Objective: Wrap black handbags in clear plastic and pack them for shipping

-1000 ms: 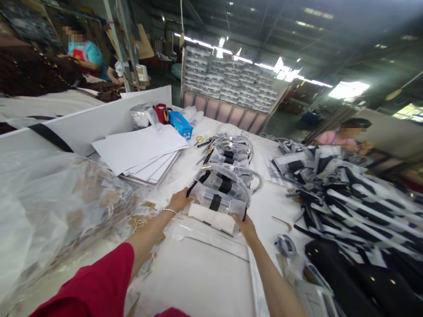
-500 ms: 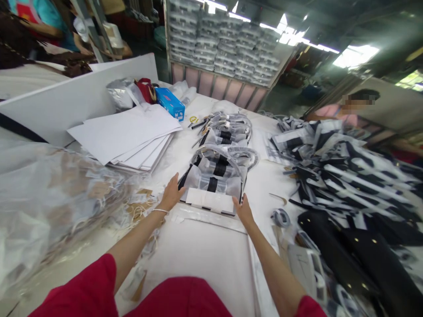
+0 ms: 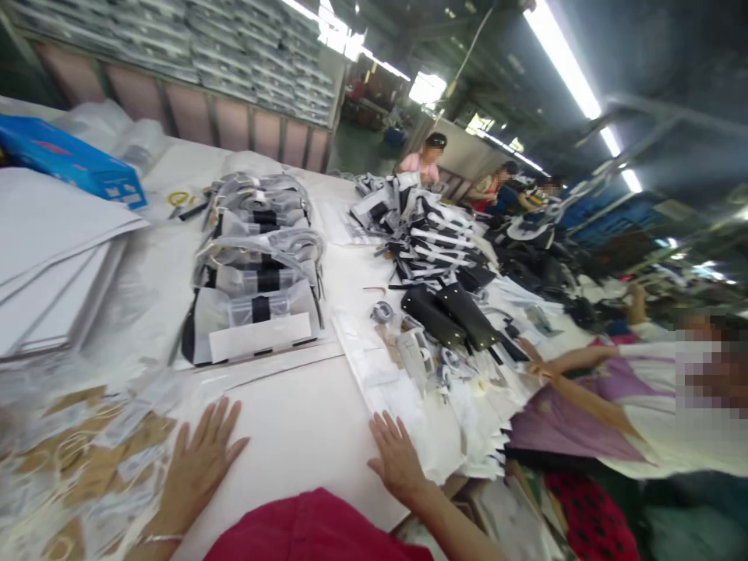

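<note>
My left hand (image 3: 202,463) lies with fingers spread at the left side of the white work surface (image 3: 292,421), near brown tags with white strings (image 3: 93,460). On the right, my right hand (image 3: 397,460) is also stretched out, beside a stack of white sheets (image 3: 386,382). Neither hand holds anything. Beyond them a dark handbag wrapped in translucent plastic (image 3: 260,308) stands with a white strip along its front. More wrapped bags with covered handles (image 3: 262,210) are lined up behind it.
White boards (image 3: 52,257) and a blue box (image 3: 70,160) lie at the left. Black-and-white bag parts (image 3: 438,234) are heaped at the right, with black panels (image 3: 447,315) nearer. A co-worker (image 3: 613,397) reaches in from the right; other people sit farther back.
Both hands have let go of the front wrapped bag and drawn back toward me, opening flat. The view has swung right, bringing the co-worker at the right into sight.
</note>
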`<state>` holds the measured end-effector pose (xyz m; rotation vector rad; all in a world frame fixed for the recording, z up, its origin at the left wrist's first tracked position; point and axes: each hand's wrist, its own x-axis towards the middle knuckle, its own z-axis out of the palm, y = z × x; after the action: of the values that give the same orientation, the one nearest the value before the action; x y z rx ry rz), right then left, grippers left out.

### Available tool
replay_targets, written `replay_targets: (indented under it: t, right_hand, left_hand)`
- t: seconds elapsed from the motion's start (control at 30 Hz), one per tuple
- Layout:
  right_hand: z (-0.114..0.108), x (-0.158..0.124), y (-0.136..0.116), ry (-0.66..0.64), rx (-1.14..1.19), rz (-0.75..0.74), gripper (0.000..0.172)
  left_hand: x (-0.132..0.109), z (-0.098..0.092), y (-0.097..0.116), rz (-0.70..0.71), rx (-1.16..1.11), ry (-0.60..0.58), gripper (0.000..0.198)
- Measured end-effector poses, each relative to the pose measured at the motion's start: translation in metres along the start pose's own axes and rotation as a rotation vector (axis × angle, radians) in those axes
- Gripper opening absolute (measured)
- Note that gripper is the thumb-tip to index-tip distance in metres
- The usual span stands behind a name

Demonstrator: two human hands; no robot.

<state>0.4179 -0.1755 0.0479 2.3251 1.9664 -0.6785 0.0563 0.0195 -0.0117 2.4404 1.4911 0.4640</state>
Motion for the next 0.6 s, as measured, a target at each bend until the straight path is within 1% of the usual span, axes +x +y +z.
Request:
replay_targets:
  t: [0.07, 0.13, 0.23, 0.3, 0.33, 0.4, 0.47, 0.5, 0.57, 0.6]
  right_hand:
    - [0.010, -0.008, 0.005, -0.086, 0.008, 0.105, 0.076]
    - [0.014, -0.005, 0.006, -0.114, 0.014, 0.183, 0.082]
    - [0.014, 0.007, 0.005, -0.109, 0.026, 0.209, 0.087]
    - [0.013, 0.012, 0.006, -0.112, 0.053, 0.187, 0.088]
    - [0.011, 0.014, 0.008, -0.114, 0.076, 0.175, 0.087]
    - [0.007, 0.017, 0.015, -0.121, 0.162, 0.161, 0.085]
    - [0.000, 0.019, 0.027, -0.101, 0.333, 0.163, 0.076]
    - [-0.005, 0.020, 0.036, -0.069, 0.453, 0.168, 0.069]
    - [-0.020, 0.021, 0.060, 0.058, 0.725, 0.198, 0.054]
    - [-0.030, 0.021, 0.077, 0.150, 0.861, 0.232, 0.052]
  left_hand:
    - [0.005, -0.004, 0.003, 0.014, 0.018, 0.025, 0.061]
    - [0.010, -0.008, 0.008, -0.019, 0.098, 0.022, 0.059]
    - [0.016, -0.010, 0.022, -0.134, 0.285, -0.020, 0.054]
    - [0.016, -0.006, 0.039, -0.140, 0.352, -0.113, 0.050]
    - [0.014, -0.003, 0.051, -0.114, 0.358, -0.181, 0.049]
    - [0.008, 0.005, 0.083, -0.052, 0.331, -0.359, 0.053]
    - [-0.003, 0.016, 0.120, -0.013, 0.301, -0.536, 0.064]
    - [-0.010, 0.023, 0.139, 0.008, 0.298, -0.595, 0.073]
    - [-0.023, 0.036, 0.171, 0.034, 0.360, -0.610, 0.090]
    - [-0.029, 0.041, 0.183, 0.032, 0.404, -0.604, 0.095]
